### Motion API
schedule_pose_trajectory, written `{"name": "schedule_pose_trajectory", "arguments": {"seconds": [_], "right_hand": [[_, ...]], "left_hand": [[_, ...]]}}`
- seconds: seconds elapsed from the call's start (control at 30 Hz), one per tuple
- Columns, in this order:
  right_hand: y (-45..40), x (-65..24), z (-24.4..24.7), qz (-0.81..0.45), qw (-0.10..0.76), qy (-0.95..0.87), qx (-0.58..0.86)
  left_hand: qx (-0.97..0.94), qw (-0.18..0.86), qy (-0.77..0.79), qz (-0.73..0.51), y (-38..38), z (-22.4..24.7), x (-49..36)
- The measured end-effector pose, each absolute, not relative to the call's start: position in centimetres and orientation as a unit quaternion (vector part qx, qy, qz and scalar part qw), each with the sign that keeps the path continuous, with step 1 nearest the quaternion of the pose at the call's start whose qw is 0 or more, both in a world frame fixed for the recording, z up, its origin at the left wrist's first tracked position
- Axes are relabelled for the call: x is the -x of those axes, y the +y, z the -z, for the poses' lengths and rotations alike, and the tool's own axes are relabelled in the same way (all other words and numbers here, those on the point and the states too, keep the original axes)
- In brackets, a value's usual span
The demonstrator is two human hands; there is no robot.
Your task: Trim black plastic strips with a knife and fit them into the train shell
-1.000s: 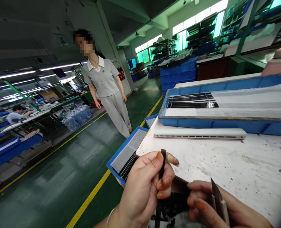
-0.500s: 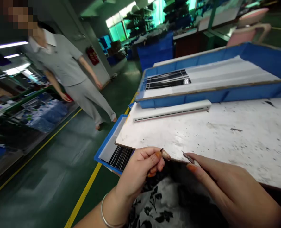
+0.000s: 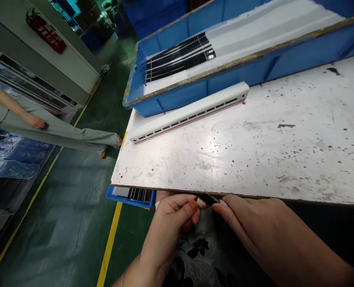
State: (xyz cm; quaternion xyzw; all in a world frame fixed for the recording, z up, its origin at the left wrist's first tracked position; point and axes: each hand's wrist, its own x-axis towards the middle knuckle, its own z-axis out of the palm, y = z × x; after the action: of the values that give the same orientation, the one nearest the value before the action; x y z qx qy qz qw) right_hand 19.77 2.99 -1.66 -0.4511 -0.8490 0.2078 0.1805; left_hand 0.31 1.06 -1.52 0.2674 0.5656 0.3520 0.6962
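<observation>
My left hand is closed in a pinch at the table's front edge, with a small dark piece just showing at its fingertips. Close by on the right, my right hand grips slim, pointed metal tweezers, their tips turned toward the left hand. A fingertip of the left hand is wrapped in something pale. Beyond both hands, a white model train carriage with dark windows and a red stripe lies on the speckled white table.
Behind the carriage stands a long blue tray holding black strips on white sheeting. Another blue bin with dark strips sits below the table's left corner. A person in grey is on the green floor at left.
The view has tilted down and closer to the table. My hands now sit nearer each other, the tweezers close to the left fingertips. The person in grey has moved toward the left edge.
</observation>
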Motion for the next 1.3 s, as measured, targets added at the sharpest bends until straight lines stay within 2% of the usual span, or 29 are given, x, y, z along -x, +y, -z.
{"name": "schedule_pose_trajectory", "arguments": {"seconds": [0.23,0.53,0.73,1.03,1.3], "right_hand": [[2.8,-19.4,2.2,-0.235,0.188,-0.857,0.419],[3.1,-18.6,2.0,-0.205,0.186,-0.874,0.4],[3.3,-18.3,1.9,-0.171,0.146,-0.903,0.366],[2.8,-18.1,2.0,-0.212,0.144,-0.871,0.42],[3.0,-17.7,1.9,-0.155,0.161,-0.875,0.43]], "left_hand": [[-0.238,0.694,0.576,-0.361,0.7,2.6,-0.2],[-0.248,0.699,0.561,-0.368,1.0,3.0,0.2],[-0.246,0.7,0.555,-0.376,0.8,3.2,0.2],[-0.245,0.694,0.563,-0.375,0.5,3.1,0.3],[-0.248,0.694,0.564,-0.372,0.6,3.1,0.4]]}}
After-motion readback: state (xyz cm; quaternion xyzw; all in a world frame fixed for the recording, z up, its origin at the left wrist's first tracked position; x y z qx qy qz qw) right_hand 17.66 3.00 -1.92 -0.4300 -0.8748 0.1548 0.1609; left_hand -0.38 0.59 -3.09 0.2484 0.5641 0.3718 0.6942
